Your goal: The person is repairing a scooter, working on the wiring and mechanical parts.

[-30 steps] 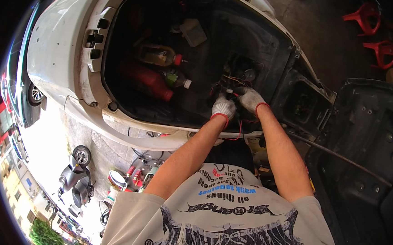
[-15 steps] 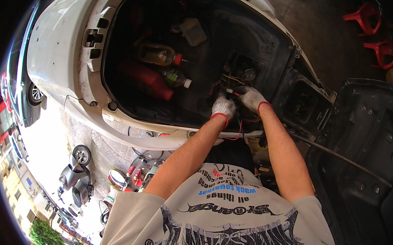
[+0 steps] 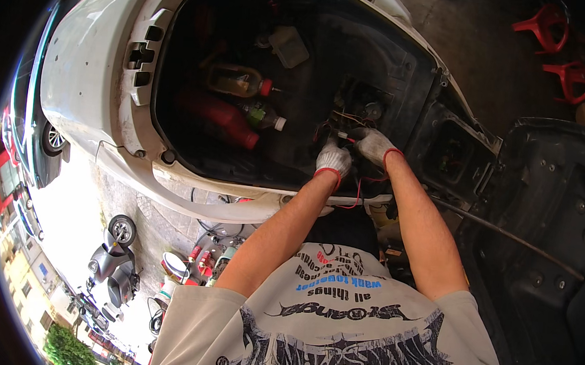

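Both my hands wear white knit gloves with red cuffs and work close together at the right end of a scooter's black underseat compartment (image 3: 294,162). My left hand (image 3: 333,158) has its fingers closed on thin wires (image 3: 319,131). My right hand (image 3: 374,146) pinches a slim white-and-red piece (image 3: 343,136), which points toward my left fingertips; its exact kind is too small to tell. A red wire (image 3: 358,192) loops below the hands over the compartment's edge. Just beyond them, an opening in the compartment floor shows yellowish wires (image 3: 346,114) and a round part (image 3: 372,111).
In the compartment lie a red bottle (image 3: 219,120), a clear bottle with white cap (image 3: 263,117), a red-capped bottle of yellowish liquid (image 3: 237,81) and a translucent box (image 3: 289,46). The raised black seat (image 3: 541,220) stands right. Red chairs (image 3: 549,29) and a parked scooter (image 3: 116,265) are farther off.
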A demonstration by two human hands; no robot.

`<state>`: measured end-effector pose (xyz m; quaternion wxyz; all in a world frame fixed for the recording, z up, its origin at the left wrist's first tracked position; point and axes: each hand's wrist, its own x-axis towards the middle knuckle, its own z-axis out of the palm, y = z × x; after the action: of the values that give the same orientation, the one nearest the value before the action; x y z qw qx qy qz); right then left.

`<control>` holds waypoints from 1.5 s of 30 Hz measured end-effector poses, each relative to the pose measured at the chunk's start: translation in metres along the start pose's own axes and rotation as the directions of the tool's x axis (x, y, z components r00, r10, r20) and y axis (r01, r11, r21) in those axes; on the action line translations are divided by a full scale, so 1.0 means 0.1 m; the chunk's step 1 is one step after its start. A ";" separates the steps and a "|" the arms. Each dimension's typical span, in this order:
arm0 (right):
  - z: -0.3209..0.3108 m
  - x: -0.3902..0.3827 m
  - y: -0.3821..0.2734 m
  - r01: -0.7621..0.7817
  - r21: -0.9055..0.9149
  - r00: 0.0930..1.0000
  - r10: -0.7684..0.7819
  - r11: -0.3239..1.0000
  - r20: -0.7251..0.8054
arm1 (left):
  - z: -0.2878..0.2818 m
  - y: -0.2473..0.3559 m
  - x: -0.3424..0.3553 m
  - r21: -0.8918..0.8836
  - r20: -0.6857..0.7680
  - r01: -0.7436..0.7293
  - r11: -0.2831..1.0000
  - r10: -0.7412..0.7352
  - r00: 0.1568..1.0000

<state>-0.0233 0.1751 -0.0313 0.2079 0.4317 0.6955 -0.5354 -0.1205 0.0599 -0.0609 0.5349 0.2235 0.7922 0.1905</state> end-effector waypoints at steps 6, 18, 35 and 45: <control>0.00 0.00 -0.05 0.015 -0.005 1.000 -0.015 1.000 -0.018 | 0.07 -0.11 0.06 0.019 -0.024 -0.046 0.999 0.046 0.999; 0.03 0.04 -0.02 -0.009 -0.030 1.000 0.008 1.000 -0.018 | 0.05 -0.10 0.05 -0.004 -0.035 -0.033 0.999 0.032 0.999; 0.27 -0.88 -0.05 -0.224 0.245 0.972 0.233 0.943 -0.009 | 0.20 -0.41 0.25 -0.137 0.016 -0.048 0.989 0.051 0.999; 0.17 -1.39 0.20 -0.237 0.523 0.946 0.317 0.819 -0.066 | -0.12 0.11 -0.11 0.161 0.084 -0.042 0.986 0.028 0.996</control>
<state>0.0652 0.1082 0.0564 0.1097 0.6067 0.4727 -0.6296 -0.1266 0.0623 -0.0428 0.5432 0.2879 0.7787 0.1254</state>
